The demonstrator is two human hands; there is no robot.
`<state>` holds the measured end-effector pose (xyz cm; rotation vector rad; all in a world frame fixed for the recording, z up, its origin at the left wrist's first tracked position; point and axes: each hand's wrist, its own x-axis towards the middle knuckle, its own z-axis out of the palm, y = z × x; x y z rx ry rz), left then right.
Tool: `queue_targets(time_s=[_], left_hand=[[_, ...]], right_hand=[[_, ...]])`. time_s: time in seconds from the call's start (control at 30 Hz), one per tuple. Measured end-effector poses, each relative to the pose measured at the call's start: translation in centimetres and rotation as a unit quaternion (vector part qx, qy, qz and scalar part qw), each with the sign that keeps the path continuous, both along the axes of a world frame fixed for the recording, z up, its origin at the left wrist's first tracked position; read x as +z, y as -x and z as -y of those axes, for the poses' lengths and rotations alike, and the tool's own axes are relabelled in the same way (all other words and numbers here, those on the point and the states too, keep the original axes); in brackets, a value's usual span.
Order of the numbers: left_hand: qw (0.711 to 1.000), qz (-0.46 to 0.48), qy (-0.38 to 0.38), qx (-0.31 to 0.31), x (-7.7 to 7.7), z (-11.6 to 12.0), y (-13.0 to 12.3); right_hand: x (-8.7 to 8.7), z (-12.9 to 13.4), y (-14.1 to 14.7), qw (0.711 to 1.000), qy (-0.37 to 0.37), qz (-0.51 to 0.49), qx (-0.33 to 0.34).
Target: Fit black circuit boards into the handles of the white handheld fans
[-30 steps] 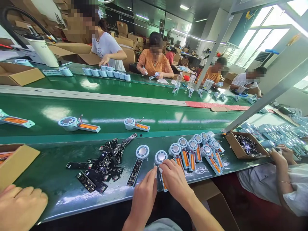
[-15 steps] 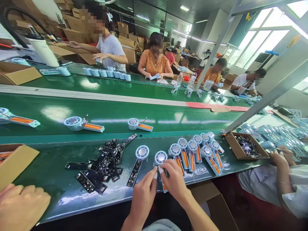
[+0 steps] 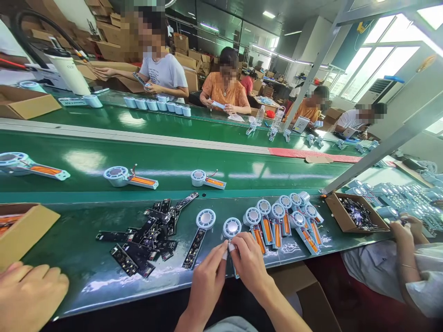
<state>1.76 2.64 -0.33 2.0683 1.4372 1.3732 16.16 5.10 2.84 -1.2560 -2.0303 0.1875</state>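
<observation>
1. Fan unit (image 3: 232, 228), pale blue with a round, slotted head, lies on the green desk (image 3: 86, 258) to the right of the board pile (image 3: 148, 240); its handle points toward the wearer and is mostly covered by the hands.
2. Left hand (image 3: 209, 272), right of the board pile, has its fingertips at the handle, just below the round head. Some of the fingertips here wear white covers.
3. Right hand (image 3: 251, 263), farther right of the board pile, is bent over the same spot, its fingertips next to those of the left hand.
4. Grip: on both hands the fingers are bunched close over the handle; I cannot tell whether they are clamped on anything, since the fingers hide it.
5. Just right of the board pile, a second fan unit (image 3: 206, 219) has a black board (image 3: 194, 248) running down from its head.
6. Well to the right of the board pile, a cluster of fan units (image 3: 278, 211) shows orange handle interiors and thin wires; beyond it stands a carton of boards (image 3: 356, 212).
7. Beyond the board pile, three more fan units (image 3: 207, 179) sit on the conveyor belt (image 3: 173, 152).
8. Left of the board pile, near the desk's edge, is a co-worker's hand (image 3: 31, 295), with an open carton (image 3: 26, 235) behind it.
</observation>
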Motion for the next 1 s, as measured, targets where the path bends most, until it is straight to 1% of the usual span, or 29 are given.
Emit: queue_targets(time_s=[0.13, 0.2, 0.3, 0.37, 0.43, 0.53, 0.6, 0.7, 0.83, 0.9, 1.0], left_hand=[[0.989, 0.098, 0.110, -0.028, 0.1, -0.3, 0.6], [0.976, 0.141, 0.164, -0.036, 0.2, -0.5, 0.9], [0.953, 0.198, 0.225, -0.038, 0.6, -0.5, 0.9], [0.942, 0.226, 0.247, -0.034, 0.9, -0.5, 0.7], [0.933, 0.247, 0.259, -0.031, 1.1, -0.4, 0.5], [0.917, 0.284, 0.279, -0.031, 1.1, -0.2, 0.1], [0.908, 0.303, 0.288, -0.030, 1.0, -0.2, -0.2], [0.914, 0.291, 0.283, -0.026, 0.7, -0.1, -0.3], [0.943, 0.224, 0.245, -0.039, 0.6, -0.2, 0.3], [0.955, 0.194, 0.216, -0.054, 0.8, -0.5, 0.7], [0.966, 0.163, 0.185, -0.082, 1.1, -0.8, 1.2]], right_hand=[[0.1, -0.4, -0.8, 0.994, 0.052, -0.069, 0.061], [0.2, -0.6, -1.1, 0.990, 0.074, -0.096, 0.075], [0.0, -0.6, -1.2, 0.988, 0.072, -0.114, 0.080], [-0.3, -0.5, -1.0, 0.987, 0.066, -0.131, 0.070], [-0.6, -0.3, -0.7, 0.982, 0.080, -0.163, 0.055], [-0.9, -0.1, -0.2, 0.963, 0.128, -0.233, 0.037], [-0.9, 0.1, 0.1, 0.953, 0.139, -0.269, 0.022], [-0.7, 0.1, 0.2, 0.950, 0.142, -0.280, 0.010], [0.3, -0.5, -0.6, 0.947, 0.194, -0.255, 0.036], [0.7, -1.0, -1.3, 0.943, 0.217, -0.245, 0.057], [1.1, -1.8, -2.1, 0.944, 0.219, -0.221, 0.111]])
